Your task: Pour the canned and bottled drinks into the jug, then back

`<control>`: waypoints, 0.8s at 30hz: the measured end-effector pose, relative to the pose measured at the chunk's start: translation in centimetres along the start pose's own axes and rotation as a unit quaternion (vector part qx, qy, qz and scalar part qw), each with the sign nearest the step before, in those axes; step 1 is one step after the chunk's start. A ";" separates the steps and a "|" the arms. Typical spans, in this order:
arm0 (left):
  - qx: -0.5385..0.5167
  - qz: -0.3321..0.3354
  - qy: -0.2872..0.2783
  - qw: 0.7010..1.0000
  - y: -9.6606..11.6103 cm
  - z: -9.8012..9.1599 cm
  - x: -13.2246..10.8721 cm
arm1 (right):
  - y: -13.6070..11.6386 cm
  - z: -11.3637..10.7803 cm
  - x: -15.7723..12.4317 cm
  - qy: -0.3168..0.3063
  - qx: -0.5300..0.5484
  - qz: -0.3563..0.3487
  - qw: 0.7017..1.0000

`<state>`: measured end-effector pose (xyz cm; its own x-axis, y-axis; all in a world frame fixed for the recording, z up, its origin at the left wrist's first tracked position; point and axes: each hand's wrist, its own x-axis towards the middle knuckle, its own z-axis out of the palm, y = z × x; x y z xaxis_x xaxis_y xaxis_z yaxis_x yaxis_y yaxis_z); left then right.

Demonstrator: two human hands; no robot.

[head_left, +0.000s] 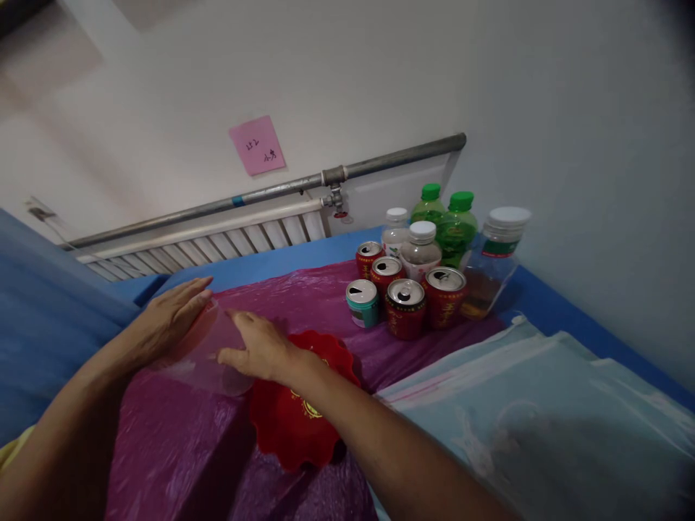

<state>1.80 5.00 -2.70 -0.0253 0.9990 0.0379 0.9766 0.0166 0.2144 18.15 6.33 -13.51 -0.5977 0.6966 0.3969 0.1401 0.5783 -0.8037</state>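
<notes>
A see-through plastic container point(209, 354) is tilted between my two hands, over a purple plastic sheet point(174, 427). Against its left side lies my left hand point(177, 315), fingers long and close together. My right hand point(258, 347) grips it from the right, with the thumb apart from the fingers. Below my right forearm sits a red dish with a scalloped rim point(296, 427) and yellow markings, partly covered by the arm.
Red cans point(406, 318), a teal can point(363, 307), white-capped bottles point(420, 257), green-capped bottles point(457, 231) and a larger jar point(491, 268) stand at the back right. Pale blue cloth point(521, 427) lies front right. A pipe point(396, 163) runs along the wall above a radiator point(260, 235).
</notes>
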 end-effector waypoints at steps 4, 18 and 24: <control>0.004 -0.027 0.009 1.000 0.4 -0.1 0.0 | 0.1 0.1 0.0 -0.001 0.001 0.004 1.000; -0.001 -0.032 0.006 0.999 0.7 -0.2 0.0 | 0.2 0.2 0.1 -0.006 -0.006 0.013 1.000; 0.009 -0.028 0.006 1.000 0.7 -0.3 -0.2 | 0.3 0.3 0.1 -0.005 -0.004 0.012 1.000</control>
<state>2.46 4.84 -2.23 -0.0827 0.9959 0.0375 0.9771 0.0736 0.1998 17.87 6.44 -13.83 -0.6022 0.7058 0.3731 0.1613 0.5653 -0.8089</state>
